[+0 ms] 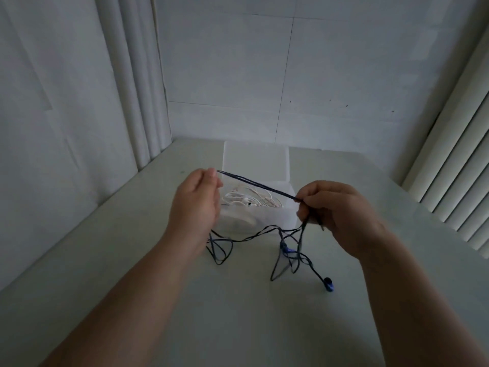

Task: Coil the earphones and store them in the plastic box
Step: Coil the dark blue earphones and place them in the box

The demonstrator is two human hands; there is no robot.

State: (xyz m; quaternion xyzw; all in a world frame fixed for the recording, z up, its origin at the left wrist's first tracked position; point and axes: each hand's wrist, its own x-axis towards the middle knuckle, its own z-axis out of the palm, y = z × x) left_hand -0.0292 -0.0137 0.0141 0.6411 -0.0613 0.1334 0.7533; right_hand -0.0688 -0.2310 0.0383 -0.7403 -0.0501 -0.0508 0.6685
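Observation:
Dark earphones (258,184) with blue earbuds stretch taut between my two hands above the table. My left hand (197,205) pinches one end of the doubled cable at its fingertips. My right hand (336,210) grips the other end with curled fingers. The remaining cable hangs down in loose loops onto the table, one blue earbud (328,283) lying at the front right. Behind the hands stands a translucent plastic box (287,215) with its lid up, holding coiled white earphones (248,200).
A pale table (132,260) fills the lower view, with white walls at the left and back. Vertical slats (455,186) run along the right side. The box stands near the table's far middle.

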